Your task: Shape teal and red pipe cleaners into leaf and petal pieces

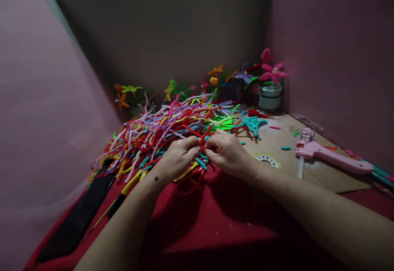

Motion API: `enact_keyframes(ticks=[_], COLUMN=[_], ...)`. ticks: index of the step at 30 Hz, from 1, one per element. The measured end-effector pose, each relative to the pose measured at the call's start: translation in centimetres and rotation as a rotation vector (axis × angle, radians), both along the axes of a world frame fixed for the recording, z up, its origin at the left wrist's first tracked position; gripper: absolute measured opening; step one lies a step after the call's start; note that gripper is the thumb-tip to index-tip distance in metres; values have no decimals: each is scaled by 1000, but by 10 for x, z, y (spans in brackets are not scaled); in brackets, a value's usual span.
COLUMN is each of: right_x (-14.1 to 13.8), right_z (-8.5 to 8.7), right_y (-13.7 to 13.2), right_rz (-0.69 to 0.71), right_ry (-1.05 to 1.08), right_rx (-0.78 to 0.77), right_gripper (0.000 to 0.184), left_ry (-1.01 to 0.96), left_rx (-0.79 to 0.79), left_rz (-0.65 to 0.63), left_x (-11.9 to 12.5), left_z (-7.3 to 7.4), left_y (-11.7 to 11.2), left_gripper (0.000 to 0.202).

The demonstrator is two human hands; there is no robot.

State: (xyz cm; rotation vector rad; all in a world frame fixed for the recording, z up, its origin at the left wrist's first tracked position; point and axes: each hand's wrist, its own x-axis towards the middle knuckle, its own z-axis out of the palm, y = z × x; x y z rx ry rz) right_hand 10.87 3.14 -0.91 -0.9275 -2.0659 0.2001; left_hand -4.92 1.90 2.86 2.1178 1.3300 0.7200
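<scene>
My left hand (182,152) and my right hand (229,152) meet over the front edge of a heap of pipe cleaners. Both pinch a red pipe cleaner (202,141), whose ends cross and stick up between the fingers; the fingertips hide part of it. Just below the hands lie a red-handled tool (191,191), probably scissors, and short turquoise pieces (200,163). Behind and left spreads the tangled heap of pipe cleaners (160,127) in pink, red, yellow, purple and other colours. A bundle of bright green pipe cleaners (224,124) lies beyond my right hand.
A pink glue gun (334,156) rests on a wooden board (329,180) at right, near a white ring-shaped spool (268,159) and turquoise pieces. Pipe-cleaner flowers (273,73) line the back, one above a pale jar (270,97). A black pouch (75,219) lies left on red cloth (197,230).
</scene>
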Motion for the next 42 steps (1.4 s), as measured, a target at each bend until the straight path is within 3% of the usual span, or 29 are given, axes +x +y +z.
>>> enact_keyframes(ticks=[3,7,9,12,15,20,24,26,32,38,42], right_x=[0,-1,-2,-3,-3,-1,-1,0,3,1,1], right_z=[0,-4,-5,-6,-5,1,6,7,10,7,7], right_y=[1,3,3,3,3,-3,-2,0,5,4,4], right_rz=[3,45,78,105,62,-103,-113,-56,231,368,442], right_ry=[17,17,38,64,39,42,151,219,495,714,817], right_rx=[75,168,197,219,194,-38,-175,-269,-751,-854,-970], right_gripper=[14,15,12,23,16,14,9,7,10,13,16], left_ry=[-162,-242,-215,-156,-86,-23,17,14,-146,-218,-378], left_rx=[-179,-281,-288,-263,-177,3,139,162,113,204,12], left_rz=[-46,-54,-38,-18,12,36,33,28,30,175,230], left_x=[-7,-14,-14,-9,-5,-3,0,2,2,8,17], left_z=[1,1,3,7,8,1,-2,-1,-1,-11,-10], left_y=[4,9,9,6,3,2,1,1,1,-1,-7], left_gripper=[18,22,24,25,27,24,21,19,14,13,12])
